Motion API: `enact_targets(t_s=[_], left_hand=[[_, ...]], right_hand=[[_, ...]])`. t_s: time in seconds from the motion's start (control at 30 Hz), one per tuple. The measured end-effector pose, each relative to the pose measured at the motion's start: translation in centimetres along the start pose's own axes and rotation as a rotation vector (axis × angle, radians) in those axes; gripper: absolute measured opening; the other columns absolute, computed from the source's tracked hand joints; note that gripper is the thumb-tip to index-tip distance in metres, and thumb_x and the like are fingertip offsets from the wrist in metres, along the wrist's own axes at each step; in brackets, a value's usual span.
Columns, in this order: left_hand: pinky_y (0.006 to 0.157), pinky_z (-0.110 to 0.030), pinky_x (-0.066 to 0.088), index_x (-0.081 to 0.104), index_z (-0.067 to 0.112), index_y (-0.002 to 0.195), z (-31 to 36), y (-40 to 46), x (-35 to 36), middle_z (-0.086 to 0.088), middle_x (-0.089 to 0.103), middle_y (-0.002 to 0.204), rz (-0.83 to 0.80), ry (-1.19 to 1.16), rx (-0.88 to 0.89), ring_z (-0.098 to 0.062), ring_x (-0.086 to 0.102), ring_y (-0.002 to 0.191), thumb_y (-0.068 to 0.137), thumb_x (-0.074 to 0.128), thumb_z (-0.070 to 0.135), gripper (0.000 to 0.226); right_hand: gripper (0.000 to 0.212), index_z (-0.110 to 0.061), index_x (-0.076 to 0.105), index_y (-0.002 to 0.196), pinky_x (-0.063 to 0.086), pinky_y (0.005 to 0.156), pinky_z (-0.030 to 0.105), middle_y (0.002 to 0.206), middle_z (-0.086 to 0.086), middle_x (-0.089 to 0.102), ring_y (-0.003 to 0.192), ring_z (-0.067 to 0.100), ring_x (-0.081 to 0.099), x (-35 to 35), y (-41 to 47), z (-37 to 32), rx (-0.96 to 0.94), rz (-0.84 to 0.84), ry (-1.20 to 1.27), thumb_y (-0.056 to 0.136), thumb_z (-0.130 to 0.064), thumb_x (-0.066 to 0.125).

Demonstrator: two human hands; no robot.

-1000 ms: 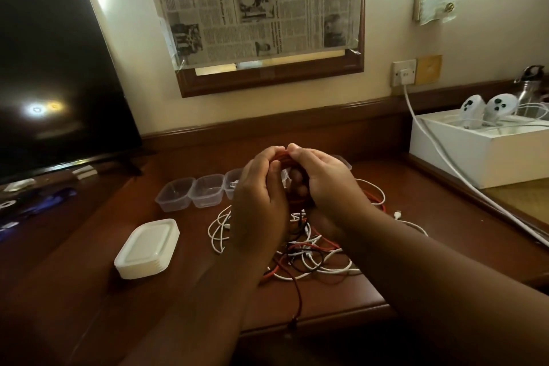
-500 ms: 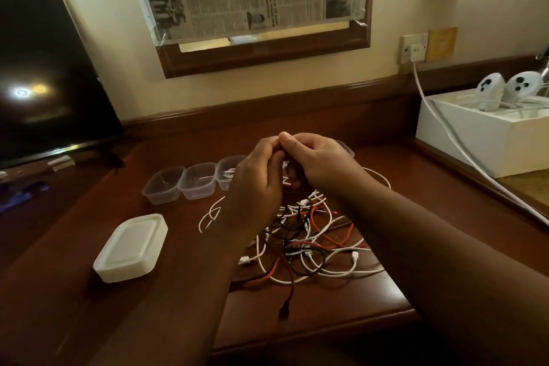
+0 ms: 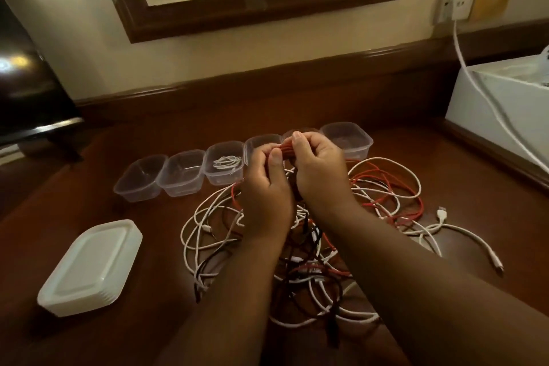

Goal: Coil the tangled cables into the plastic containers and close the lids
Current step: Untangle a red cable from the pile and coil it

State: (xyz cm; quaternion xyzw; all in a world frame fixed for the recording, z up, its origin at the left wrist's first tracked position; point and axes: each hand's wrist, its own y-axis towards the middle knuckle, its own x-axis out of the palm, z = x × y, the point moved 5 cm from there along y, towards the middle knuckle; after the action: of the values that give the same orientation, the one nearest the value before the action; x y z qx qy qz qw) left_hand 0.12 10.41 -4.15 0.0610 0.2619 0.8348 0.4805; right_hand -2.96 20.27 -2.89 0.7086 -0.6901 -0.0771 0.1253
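A tangle of white, red and black cables [image 3: 383, 196] lies on the brown desk [image 3: 445, 163]. Above it my left hand [image 3: 266, 193] and my right hand [image 3: 318, 169] both grip a small bundle of red cable [image 3: 284, 149], fingers curled round it. Behind my hands runs a row of several clear plastic containers [image 3: 181, 172]. One of them [image 3: 225, 165] holds a coiled white cable; the rightmost [image 3: 347, 140] looks bare. A stack of white lids [image 3: 89, 267] sits at the left front.
A white box [image 3: 499, 110] stands at the right, with a white cord [image 3: 481, 89] running up to a wall socket [image 3: 456, 3]. A dark TV screen [image 3: 26, 92] stands at the left. A framed mirror [image 3: 258, 9] hangs on the wall behind the desk.
The view has tilted downward, so the desk and cable tangle fill more of the frame. My hands stay together on the red cable bundle, which now shows between the fingers.
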Motion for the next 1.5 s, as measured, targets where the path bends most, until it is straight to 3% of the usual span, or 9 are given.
enact_targets(t_s=[0.17, 0.27, 0.47, 0.63, 0.83, 0.97, 1.1, 1.23, 1.5], left_hand=[[0.081, -0.021, 0.054, 0.057, 0.038, 0.112, -2.5, 2.0, -0.5, 0.019, 0.063, 0.098, -0.196, 0.168, 0.105, 0.006, 0.061, 0.097, 0.106, 0.039, 0.033, 0.02], [0.079, -0.013, 0.05, 0.054, 0.036, 0.117, -3.0, 2.0, -0.2, 0.02, 0.062, 0.1, -0.336, 0.269, 0.181, 0.007, 0.06, 0.1, 0.106, 0.039, 0.033, 0.019], [0.067, -0.024, 0.055, 0.051, 0.024, 0.113, -3.0, 1.6, 0.4, 0.01, 0.062, 0.091, -0.282, 0.208, 0.204, -0.005, 0.064, 0.084, 0.104, 0.043, 0.031, 0.015], [0.072, -0.023, 0.056, 0.047, 0.03, 0.108, -1.7, 1.1, -0.1, 0.02, 0.059, 0.095, -0.163, 0.199, 0.337, 0.0, 0.063, 0.092, 0.101, 0.04, 0.041, 0.015], [0.071, -0.018, 0.056, 0.051, 0.027, 0.109, -0.5, -0.2, 0.2, 0.015, 0.061, 0.1, -0.102, 0.023, 0.273, -0.002, 0.065, 0.093, 0.102, 0.043, 0.038, 0.016], [0.062, -0.023, 0.056, 0.052, 0.033, 0.112, -0.2, -0.3, -0.1, 0.012, 0.063, 0.101, -0.169, -0.142, 0.135, -0.009, 0.067, 0.085, 0.097, 0.046, 0.044, 0.02], [0.057, -0.031, 0.051, 0.062, 0.027, 0.103, -0.6, 0.7, -2.1, 0.0, 0.063, 0.086, -0.253, -0.12, 0.136, -0.02, 0.062, 0.071, 0.095, 0.043, 0.029, 0.021], [0.063, -0.037, 0.056, 0.068, 0.032, 0.093, -0.8, 1.0, -3.1, -0.001, 0.067, 0.084, -0.32, -0.109, 0.176, -0.022, 0.066, 0.074, 0.092, 0.05, 0.028, 0.019], [0.072, -0.022, 0.057, 0.067, 0.03, 0.101, -0.1, -0.5, -1.4, 0.009, 0.07, 0.09, -0.144, 0.061, 0.29, -0.012, 0.069, 0.087, 0.095, 0.061, 0.034, 0.009]], right_hand=[[0.026, -0.014, 0.062, 0.109, 0.056, 0.085, 0.041, 0.08, 0.013, 0.064, 0.075, 0.022, 0.062, -0.5, 2.4, 1.8, 0.381, -0.364, -0.12, 0.103, -0.032, 0.044], [0.039, -0.008, 0.064, 0.105, 0.055, 0.072, 0.034, 0.063, 0.005, 0.059, 0.059, 0.018, 0.059, -0.6, 2.5, 2.5, 0.509, -0.489, -0.044, 0.101, -0.043, 0.046], [0.054, -0.014, 0.069, 0.084, 0.057, 0.069, 0.051, 0.073, 0.017, 0.067, 0.069, 0.036, 0.065, -0.1, 2.1, 2.9, 0.143, -0.303, -0.259, 0.097, -0.058, 0.04], [0.038, -0.023, 0.065, 0.085, 0.043, 0.061, 0.028, 0.053, -0.011, 0.053, 0.054, 0.007, 0.05, -0.5, 1.1, 3.1, 0.285, -0.29, -0.002, 0.099, -0.051, 0.044], [0.033, -0.021, 0.071, 0.091, 0.062, 0.073, 0.043, 0.092, 0.008, 0.073, 0.088, 0.024, 0.072, -0.6, 0.1, 2.3, 0.139, -0.205, 0.133, 0.096, -0.046, 0.05], [0.027, -0.015, 0.07, 0.084, 0.062, 0.068, 0.044, 0.083, 0.013, 0.071, 0.079, 0.034, 0.069, -1.2, 0.2, 1.8, 0.127, -0.189, 0.226, 0.097, -0.034, 0.055], [0.028, -0.013, 0.064, 0.077, 0.052, 0.055, 0.023, 0.061, -0.001, 0.063, 0.058, 0.012, 0.063, -2.2, 1.1, 1.3, 0.139, -0.224, 0.144, 0.097, -0.03, 0.056], [0.034, -0.015, 0.051, 0.067, 0.039, 0.044, 0.02, 0.048, -0.003, 0.04, 0.039, 0.009, 0.038, -2.1, 1.0, 1.3, 0.315, -0.391, 0.315, 0.098, -0.028, 0.054], [0.044, -0.02, 0.047, 0.056, 0.03, 0.038, 0.018, 0.049, -0.004, 0.026, 0.037, 0.007, 0.025, -2.4, 1.2, 1.1, 0.336, -0.32, 0.603, 0.098, -0.031, 0.054]])
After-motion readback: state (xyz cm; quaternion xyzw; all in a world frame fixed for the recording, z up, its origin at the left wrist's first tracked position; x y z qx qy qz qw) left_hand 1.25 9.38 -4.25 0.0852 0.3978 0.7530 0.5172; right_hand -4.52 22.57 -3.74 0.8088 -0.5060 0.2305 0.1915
